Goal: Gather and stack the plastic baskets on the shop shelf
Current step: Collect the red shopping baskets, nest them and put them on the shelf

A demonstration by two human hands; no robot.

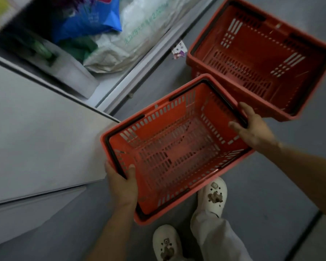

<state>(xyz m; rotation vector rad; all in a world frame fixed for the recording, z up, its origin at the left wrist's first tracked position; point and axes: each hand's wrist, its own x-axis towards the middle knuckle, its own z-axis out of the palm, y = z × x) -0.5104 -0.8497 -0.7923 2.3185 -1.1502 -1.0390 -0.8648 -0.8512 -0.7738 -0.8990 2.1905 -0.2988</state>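
I hold an empty red plastic basket (175, 147) with black handles folded along its rim, in the air above the floor. My left hand (121, 182) grips its near-left rim, thumb inside the basket. My right hand (252, 127) clasps the far-right rim, fingers over the edge. A second red basket (260, 57), also empty, sits on the grey floor at the upper right, just beyond the held one; it looks like it rests on another basket beneath.
A white shelf board (36, 132) runs along the left. Below it, a lower shelf holds a blue bag (94, 17) and a white sack (128, 44). My feet in white clogs (213, 196) stand under the held basket. A scrap of paper (179, 50) lies on the floor.
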